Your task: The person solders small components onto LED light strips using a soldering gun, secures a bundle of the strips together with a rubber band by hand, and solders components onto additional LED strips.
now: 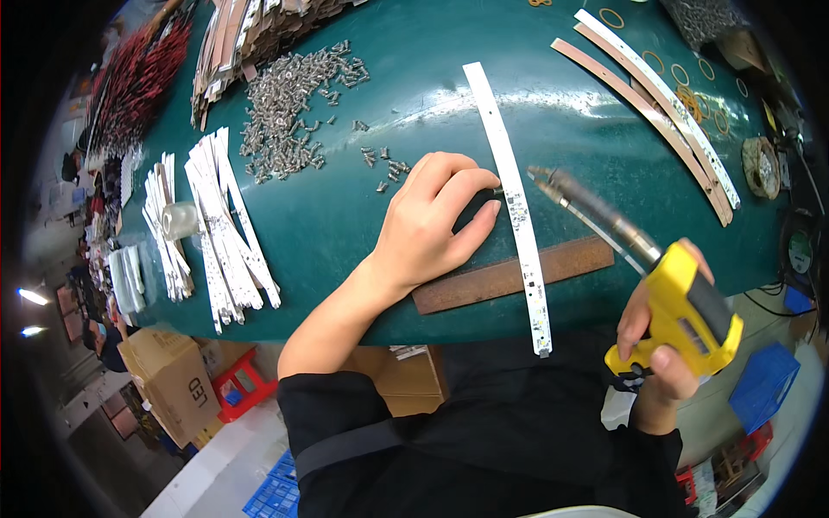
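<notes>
A long white LED circuit strip [521,226] lies across a rusty brown bar [466,288], its near end sticking out past the table edge. My left hand [440,216] is beside the strip's left edge, thumb and forefinger curled together. A small dark thing shows at the forefinger's tip, too small to name. My right hand [661,332] grips a yellow soldering gun [686,302] with a feed tube along its barrel. The gun's tip points at the strip from the right, a little apart from it.
Metal connectors [281,116] lie heaped at the far left, several loose ones nearer my left hand. Bundled white strips [220,229] sit at the left, red-and-black wires [142,73] beyond. More strips [661,108] and rubber bands [689,99] lie far right. Cardboard box [164,380] stands below left.
</notes>
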